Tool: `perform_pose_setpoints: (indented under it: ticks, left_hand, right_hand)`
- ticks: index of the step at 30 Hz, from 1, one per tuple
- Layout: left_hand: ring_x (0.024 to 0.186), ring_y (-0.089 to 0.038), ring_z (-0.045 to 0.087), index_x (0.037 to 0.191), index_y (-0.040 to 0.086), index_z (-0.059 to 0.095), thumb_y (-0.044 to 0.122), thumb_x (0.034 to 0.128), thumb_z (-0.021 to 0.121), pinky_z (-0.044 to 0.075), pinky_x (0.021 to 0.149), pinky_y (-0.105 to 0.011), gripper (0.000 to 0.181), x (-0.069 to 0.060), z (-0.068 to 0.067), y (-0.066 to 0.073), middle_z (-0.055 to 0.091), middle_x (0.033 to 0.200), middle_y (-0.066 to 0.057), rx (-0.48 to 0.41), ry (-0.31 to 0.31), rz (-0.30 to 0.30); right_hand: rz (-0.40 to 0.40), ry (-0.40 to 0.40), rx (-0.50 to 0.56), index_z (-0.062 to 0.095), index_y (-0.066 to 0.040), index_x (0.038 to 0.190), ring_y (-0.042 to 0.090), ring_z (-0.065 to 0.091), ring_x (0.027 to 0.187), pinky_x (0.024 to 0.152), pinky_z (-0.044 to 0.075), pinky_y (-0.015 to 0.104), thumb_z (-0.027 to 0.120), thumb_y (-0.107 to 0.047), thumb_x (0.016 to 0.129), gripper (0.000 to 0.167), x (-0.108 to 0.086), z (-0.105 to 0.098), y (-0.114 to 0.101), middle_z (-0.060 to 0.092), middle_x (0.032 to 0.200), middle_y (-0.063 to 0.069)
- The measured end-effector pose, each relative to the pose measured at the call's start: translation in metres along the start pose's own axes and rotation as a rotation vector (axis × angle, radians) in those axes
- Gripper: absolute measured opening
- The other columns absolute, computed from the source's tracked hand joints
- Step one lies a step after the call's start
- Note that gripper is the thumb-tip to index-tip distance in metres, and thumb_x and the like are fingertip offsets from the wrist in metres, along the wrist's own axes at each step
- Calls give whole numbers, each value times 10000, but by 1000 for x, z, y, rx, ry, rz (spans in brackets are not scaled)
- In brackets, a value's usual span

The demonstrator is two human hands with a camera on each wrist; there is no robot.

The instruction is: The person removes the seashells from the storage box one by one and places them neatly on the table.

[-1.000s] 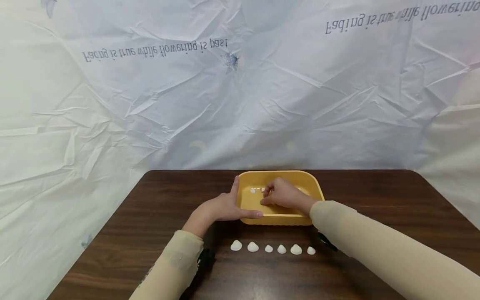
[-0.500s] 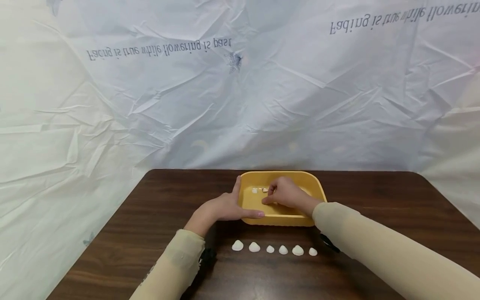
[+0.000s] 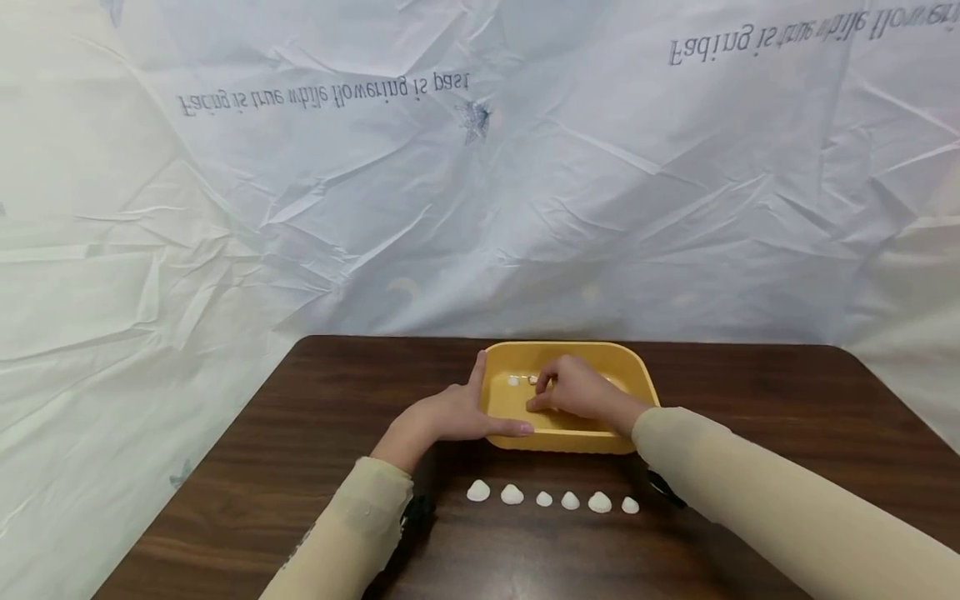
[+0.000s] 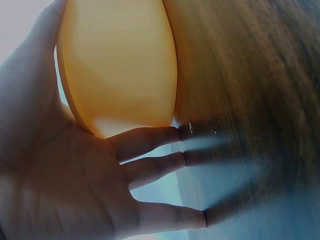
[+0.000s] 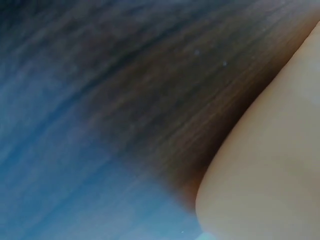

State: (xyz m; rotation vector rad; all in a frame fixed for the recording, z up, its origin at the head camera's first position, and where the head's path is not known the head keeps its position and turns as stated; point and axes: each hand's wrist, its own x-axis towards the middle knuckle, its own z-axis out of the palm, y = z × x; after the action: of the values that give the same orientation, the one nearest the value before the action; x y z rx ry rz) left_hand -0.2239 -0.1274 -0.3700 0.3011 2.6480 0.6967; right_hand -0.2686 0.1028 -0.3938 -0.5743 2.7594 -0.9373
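A yellow plastic tub [image 3: 525,441] stands near the back of the table. My left hand [image 3: 453,414] rests against its left end, thumb along the near rim and forefinger along the left rim; in the left wrist view its other fingers [image 4: 155,169] are straight and spread. Inside the tub, my right hand [image 3: 576,388] reaches low with curled fingers; what lies between the fingertips is hidden. Left of those fingers are a small white shell [image 3: 513,381] and a pinkish-white piece [image 3: 532,380]. In front of the tub, several white seashells [image 3: 570,501] form a row.
The dark wood-grain table [image 3: 360,375] has rounded back corners. A pale, wrinkled sheet [image 3: 450,217] with printed lettering hangs behind and beside it. Black wrist straps [image 3: 666,488] show at the sleeves. The right wrist view holds mostly table and the tub's outer wall [image 5: 270,170].
The head view has shifted slightly, so things appear a little further right. Both hands keep nearly the same places at the tub, and the row of shells is unchanged.
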Motion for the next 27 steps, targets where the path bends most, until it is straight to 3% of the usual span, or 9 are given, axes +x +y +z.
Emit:
perform_pose_setpoints:
  ticks: [3, 7, 14, 19, 24, 27]
  left_hand:
    - [1102, -265, 640, 1695, 247, -212, 834, 763, 758, 516, 979, -430, 1469, 1, 1, 0, 660, 1331, -228, -14, -11, 1]
    - [1011, -247, 631, 1692, 251, -221, 834, 764, 757, 507, 918, -406, 1468, 3, 1, -1, 684, 1160, -176, -15, -12, 4]
    - [1073, -251, 631, 1697, 248, -208, 827, 766, 762, 516, 971, -426, 1463, 4, 1, -1, 650, 1326, -237, -20, -8, 9]
    - [1126, -261, 633, 1698, 253, -203, 834, 761, 760, 518, 1002, -440, 1464, 3, 1, -1, 618, 1409, -259, -23, -5, 3]
    - [1087, -262, 636, 1695, 257, -211, 828, 765, 762, 513, 973, -430, 1462, 2, 0, -1, 663, 1292, -229, -28, -10, 2]
    - [1104, -264, 632, 1696, 255, -209, 828, 771, 757, 510, 990, -436, 1455, 2, 1, -1, 658, 1315, -226, -32, -16, 5]
  right_hand:
    - [18, 15, -63, 739, -120, 752, 119, 496, 592, 579, 404, 268, 903, -274, 866, 252, -1, 1, 1, 611, 649, -20]
    - [-16, 25, -145, 741, -132, 736, 111, 501, 587, 580, 405, 265, 890, -284, 880, 257, -1, 2, 0, 639, 647, -27]
    - [-36, 11, -98, 809, -124, 880, 132, 547, 703, 671, 453, 280, 861, -219, 906, 112, 2, 3, 1, 745, 848, -4]
    - [-69, 3, -78, 810, -127, 886, 136, 539, 714, 680, 453, 293, 844, -169, 910, 59, 3, 2, 2, 709, 810, -2]
    - [-138, 13, -135, 773, -160, 862, 130, 534, 752, 740, 467, 314, 841, -172, 915, 87, 2, 3, 0, 679, 818, -31]
    - [-197, 22, -184, 750, -176, 853, 112, 558, 774, 784, 499, 335, 839, -177, 922, 112, 0, 4, -2, 703, 853, -56]
